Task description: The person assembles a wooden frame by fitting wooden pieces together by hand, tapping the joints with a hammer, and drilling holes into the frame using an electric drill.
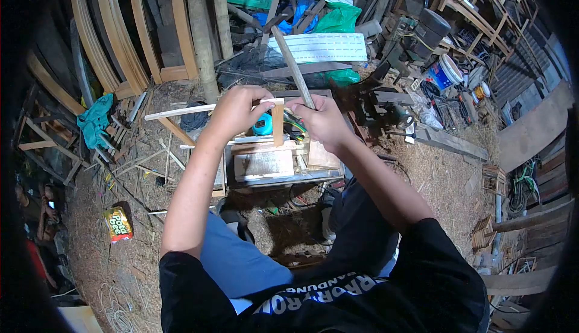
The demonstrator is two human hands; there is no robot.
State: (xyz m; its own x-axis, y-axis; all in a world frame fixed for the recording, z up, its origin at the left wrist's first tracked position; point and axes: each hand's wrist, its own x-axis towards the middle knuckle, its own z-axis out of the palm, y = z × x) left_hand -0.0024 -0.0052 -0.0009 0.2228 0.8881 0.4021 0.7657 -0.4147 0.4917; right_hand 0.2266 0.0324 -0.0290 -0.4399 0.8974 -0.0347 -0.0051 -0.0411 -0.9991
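My left hand (pixel 239 111) is closed on a light wooden frame, its fingertips at the corner where a short upright piece (pixel 278 125) meets a long strip (pixel 178 112) that reaches out to the left. In my right hand (pixel 325 123) is a rough wooden stick (pixel 292 66), slanting up and away; its lower end is covered by my fingers. Both hands are above a small workbench with a pale wooden board (pixel 263 165) on it. Behind the upright piece, a turquoise round object (pixel 263 124) is partly covered.
A hammer (pixel 410 133) lies to the right near a long wooden beam (pixel 452 142). Curved wooden frames (pixel 120 31) lean at the back left. A yellow snack packet (pixel 117 224) sits on the shaving-covered floor. A white-and-blue bucket (pixel 445 72) stands at the back right.
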